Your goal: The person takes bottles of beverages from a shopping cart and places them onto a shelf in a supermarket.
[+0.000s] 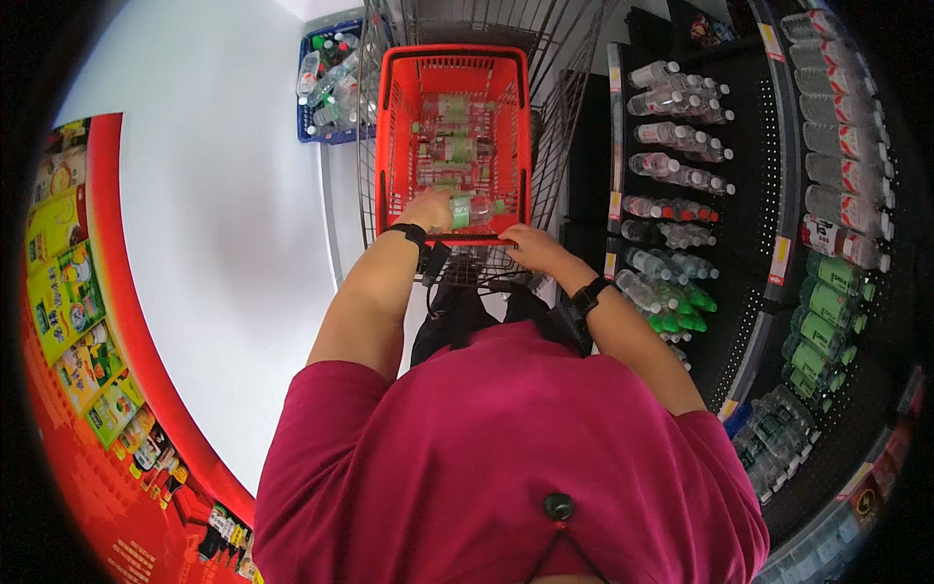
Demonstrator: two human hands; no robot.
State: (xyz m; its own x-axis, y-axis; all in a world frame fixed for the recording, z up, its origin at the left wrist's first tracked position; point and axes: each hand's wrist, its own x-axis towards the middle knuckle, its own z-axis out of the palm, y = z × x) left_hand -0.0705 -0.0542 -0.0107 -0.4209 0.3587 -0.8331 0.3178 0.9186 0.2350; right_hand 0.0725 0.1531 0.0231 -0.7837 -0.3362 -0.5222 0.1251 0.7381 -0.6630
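Observation:
In front of me a red plastic shopping basket (456,82) rests in a wire shopping cart (569,109). Several clear bottles with pale green labels (458,148) lie sideways along its floor. My left hand (430,209) reaches over the near left corner, its fingers around one end of another green-labelled bottle (478,211). That bottle lies crosswise at the near end, its cap toward the right; my fingertips are partly hidden. At the near right corner my right hand (536,248) grips the basket's rim, thumb and fingers over the edge.
A blue crate of mixed bottles (336,87) stands beyond the cart's left side. Black shelving (751,146) with rows of bottled drinks (675,139) runs along the right. At left is a white panel (219,219) beside a red printed display (106,204). Black cables (438,266) hang near my waist.

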